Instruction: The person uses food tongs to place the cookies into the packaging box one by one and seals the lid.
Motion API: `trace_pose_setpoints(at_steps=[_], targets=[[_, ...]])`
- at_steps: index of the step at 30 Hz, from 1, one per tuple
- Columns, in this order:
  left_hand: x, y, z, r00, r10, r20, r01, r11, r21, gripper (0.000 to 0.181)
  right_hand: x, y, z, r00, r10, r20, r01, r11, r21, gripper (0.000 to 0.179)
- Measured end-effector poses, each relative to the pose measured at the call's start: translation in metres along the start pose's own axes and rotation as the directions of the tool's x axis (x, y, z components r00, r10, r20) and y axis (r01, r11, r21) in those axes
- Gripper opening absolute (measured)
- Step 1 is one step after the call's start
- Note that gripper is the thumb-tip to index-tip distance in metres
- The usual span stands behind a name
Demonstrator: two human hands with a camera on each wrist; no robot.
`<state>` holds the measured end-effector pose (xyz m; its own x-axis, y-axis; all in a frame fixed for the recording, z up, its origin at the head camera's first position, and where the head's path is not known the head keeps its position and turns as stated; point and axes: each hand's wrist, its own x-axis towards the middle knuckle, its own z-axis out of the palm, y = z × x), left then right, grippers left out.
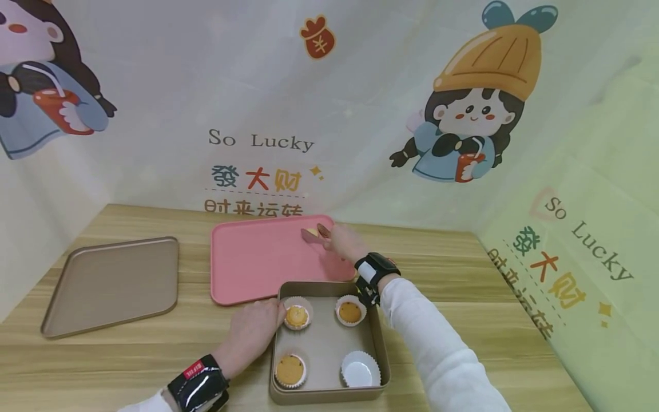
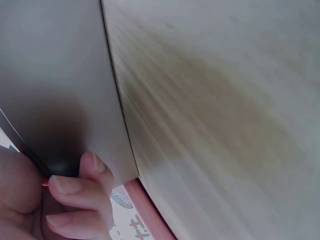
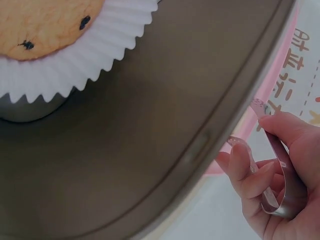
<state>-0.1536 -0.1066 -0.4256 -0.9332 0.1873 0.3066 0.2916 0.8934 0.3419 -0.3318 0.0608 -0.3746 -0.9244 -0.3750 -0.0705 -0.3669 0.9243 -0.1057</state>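
A square, deep baking pan [image 1: 324, 349] stands at the table's front. In it sit three round golden cakes in white paper cups, a cake [image 1: 350, 312] at back right among them, plus an empty white paper cup [image 1: 360, 369] at front right. My left hand [image 1: 254, 329] grips the pan's back left rim, its fingers curled on the wall. Over the right end of a pink tray [image 1: 268, 260], my right hand [image 1: 347, 243] holds metal tongs [image 3: 292, 197]. A small pale yellow piece [image 1: 313, 232] shows by the tong tips; whether they grip it, I cannot tell.
A shallow brown baking tray [image 1: 113, 286] lies to the left on the wood-grain table [image 1: 437, 274]. Behind the table hangs a printed white cloth [image 1: 360, 114], which continues along both sides. The pan's back edge lies close to the pink tray's front edge.
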Motion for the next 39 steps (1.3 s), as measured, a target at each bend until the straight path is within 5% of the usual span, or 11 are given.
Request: trace_pose_setpoints(at_steps=[13,20,30,34,39], targets=[[0.002,0.005,0.000,0.996,0.070,-0.048,-0.067,0.997,0.047,0.030,0.001,0.009,-0.003,0.999,0.013,-0.044,-0.013,1.000,-0.009,0.027],[0.002,0.007,0.001,0.999,0.040,-0.024,-0.039,0.999,0.031,0.031,-0.003,0.013,-0.004,0.999,-0.014,-0.043,0.014,1.000,-0.016,0.025],[0.003,0.002,-0.001,0.999,0.041,0.014,-0.041,0.999,0.034,0.028,-0.022,0.017,-0.026,0.984,-0.142,-0.108,0.140,0.990,-0.025,0.025],[0.003,0.001,-0.001,0.996,0.088,0.004,-0.088,0.993,0.073,0.026,-0.032,0.023,-0.030,0.977,-0.176,-0.122,0.173,0.984,-0.031,0.024],[0.001,0.001,-0.001,0.991,0.130,0.014,-0.131,0.986,0.107,0.027,-0.053,0.033,-0.033,0.936,-0.310,-0.164,0.308,0.951,-0.043,0.014]])
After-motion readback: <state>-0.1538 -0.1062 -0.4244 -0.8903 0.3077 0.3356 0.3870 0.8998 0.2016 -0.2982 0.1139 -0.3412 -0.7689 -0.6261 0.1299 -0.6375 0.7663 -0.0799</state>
